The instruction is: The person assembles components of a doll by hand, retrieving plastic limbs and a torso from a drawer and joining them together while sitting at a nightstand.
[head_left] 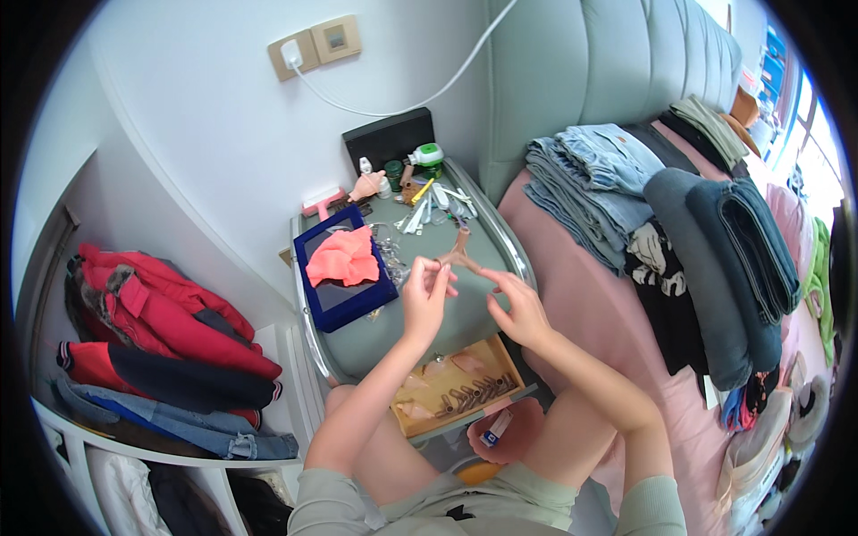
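Observation:
Over the grey top of the nightstand (362, 335), my two hands stretch a thin brown Y-shaped piece (461, 247); its exact kind is unclear. My left hand (426, 302) pinches one arm of it with closed fingers. At the other arm, the fingertips of my right hand (518, 311) are closed on its end. Its third end points away from me. Below my hands, a drawer (433, 432) stands pulled out, with several brown rolled pieces (475, 395) in a row and some pale pinkish soft pieces (467, 364) lying in it.
A coral cloth (343, 256) lies on a blue tray (326, 317). Behind are white clips (418, 214), a green-and-white bottle (427, 155) and a black box (387, 134). Folded jeans (590, 179) are on the pink bed at right; red jackets (170, 304) lie at left. A pink bowl (527, 424) sits below the drawer.

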A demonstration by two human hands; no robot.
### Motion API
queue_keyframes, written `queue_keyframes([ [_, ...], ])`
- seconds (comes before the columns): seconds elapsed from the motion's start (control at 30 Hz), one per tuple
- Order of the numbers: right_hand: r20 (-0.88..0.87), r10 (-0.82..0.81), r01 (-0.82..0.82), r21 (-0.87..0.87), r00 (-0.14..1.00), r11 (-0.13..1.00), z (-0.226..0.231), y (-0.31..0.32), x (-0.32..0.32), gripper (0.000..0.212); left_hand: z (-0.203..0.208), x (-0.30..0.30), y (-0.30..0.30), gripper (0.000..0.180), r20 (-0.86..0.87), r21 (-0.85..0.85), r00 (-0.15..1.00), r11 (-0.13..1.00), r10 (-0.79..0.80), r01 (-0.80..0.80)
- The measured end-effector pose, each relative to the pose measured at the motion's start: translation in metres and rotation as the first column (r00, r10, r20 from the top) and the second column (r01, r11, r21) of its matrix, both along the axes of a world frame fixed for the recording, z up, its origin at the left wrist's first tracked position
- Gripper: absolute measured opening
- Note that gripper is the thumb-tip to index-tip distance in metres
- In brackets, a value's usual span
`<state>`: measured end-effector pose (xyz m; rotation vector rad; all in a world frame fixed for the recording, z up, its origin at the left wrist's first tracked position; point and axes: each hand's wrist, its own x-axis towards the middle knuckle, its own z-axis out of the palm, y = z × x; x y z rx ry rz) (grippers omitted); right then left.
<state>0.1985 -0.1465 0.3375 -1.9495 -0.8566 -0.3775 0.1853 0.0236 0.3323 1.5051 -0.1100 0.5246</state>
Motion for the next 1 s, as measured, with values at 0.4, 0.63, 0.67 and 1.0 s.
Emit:
queue_keyframes([
  [0.4,-0.183,-0.01,0.031,0.11,0.983,0.993,-0.027,-0.025,-0.004,0.014,-0.075,-0.041,-0.014,0.012,-0.082,0.359,0.996,0.931,-0.04,0.067],
  [0.63,-0.426,0.117,-0.223,-0.208,0.897,0.952,-0.036,-0.024,-0.004,0.024,-0.095,-0.045,-0.017,0.011,-0.215,0.183,0.949,0.945,-0.229,0.27],
  [0.67,-0.429,0.123,-0.239,-0.228,0.895,0.944,-0.032,-0.023,-0.006,0.026,-0.092,-0.046,-0.018,0.011,-0.215,0.182,0.949,0.945,-0.232,0.273],
  [1.0,-0.505,0.088,-0.324,-0.403,0.859,0.856,-0.047,-0.012,-0.007,0.024,-0.113,-0.06,-0.022,0.018,-0.629,-0.488,0.676,0.872,-0.384,0.042],
])
